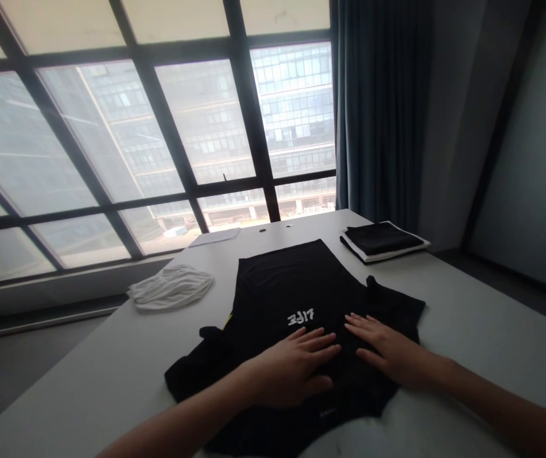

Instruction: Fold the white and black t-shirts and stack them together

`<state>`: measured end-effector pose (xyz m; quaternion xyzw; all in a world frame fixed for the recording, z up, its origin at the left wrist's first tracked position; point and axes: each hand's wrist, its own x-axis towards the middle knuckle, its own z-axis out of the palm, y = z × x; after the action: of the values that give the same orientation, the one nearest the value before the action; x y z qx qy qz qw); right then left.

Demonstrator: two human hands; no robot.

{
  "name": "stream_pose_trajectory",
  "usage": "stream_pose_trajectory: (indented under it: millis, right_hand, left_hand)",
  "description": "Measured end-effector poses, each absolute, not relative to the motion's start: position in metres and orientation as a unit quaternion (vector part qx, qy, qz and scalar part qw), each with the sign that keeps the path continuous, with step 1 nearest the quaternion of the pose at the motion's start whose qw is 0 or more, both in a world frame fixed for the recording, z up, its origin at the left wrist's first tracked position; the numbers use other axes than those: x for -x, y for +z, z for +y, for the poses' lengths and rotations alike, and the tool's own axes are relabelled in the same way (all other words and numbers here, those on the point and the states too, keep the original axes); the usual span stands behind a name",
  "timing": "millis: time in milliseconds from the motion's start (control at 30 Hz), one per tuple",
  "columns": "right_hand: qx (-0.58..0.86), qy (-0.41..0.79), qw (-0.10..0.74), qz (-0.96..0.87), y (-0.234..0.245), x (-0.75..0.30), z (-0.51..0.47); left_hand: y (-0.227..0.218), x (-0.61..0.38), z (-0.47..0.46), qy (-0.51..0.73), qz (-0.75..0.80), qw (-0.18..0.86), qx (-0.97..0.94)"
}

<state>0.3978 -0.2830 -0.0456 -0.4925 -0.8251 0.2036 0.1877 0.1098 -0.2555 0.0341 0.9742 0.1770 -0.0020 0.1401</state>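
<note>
A black T-shirt (pixel 282 273) lies spread on the white table with its collar end toward me and its hem away. White lettering shows upside down on its chest. My left hand (pixel 296 366) rests flat on the shirt just below the lettering, fingers stretched out to the right. My right hand (pixel 387 346) lies on the shirt's right part, its fingers apart and pointing left. Neither hand grips the cloth. Both sleeves stick out to the sides, and a bit of yellow shows at the shirt's left edge.
A crumpled white cloth (pixel 172 287) lies left of the shirt. At the back right is a stack of folded black and white garments (pixel 382 238). A thin white sheet (pixel 216 236) lies at the table's (pixel 473 318) far left edge. Windows and a dark curtain (pixel 380 114) stand behind.
</note>
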Motion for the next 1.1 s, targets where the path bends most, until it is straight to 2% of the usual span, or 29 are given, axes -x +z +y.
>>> stream_pose_trajectory:
  millis: [133,333,633,933,1100]
  right_hand:
    - [0.52,0.159,0.239,-0.804,-0.04,-0.399,-0.278]
    - [0.607,0.062,0.321,-0.724,-0.033,-0.438,-0.258]
    - [0.728,0.039,0.236,-0.643,-0.052,-0.514,-0.233]
    - [0.713,0.051,0.246,-0.655,-0.039,-0.507,-0.235]
    - [0.778,0.047,0.22,-0.586,-0.037,-0.511,-0.236]
  left_hand:
    - [0.032,-0.141,-0.235,0.059,0.197,0.122,-0.971]
    - [-0.008,-0.196,-0.214,0.076,0.228,0.139,-0.961]
    - [-0.03,-0.204,-0.21,0.073,0.222,0.134,-0.963]
    - [-0.029,-0.204,-0.21,0.065,0.205,0.125,-0.969]
    - [-0.032,-0.205,-0.209,0.072,0.202,0.129,-0.968]
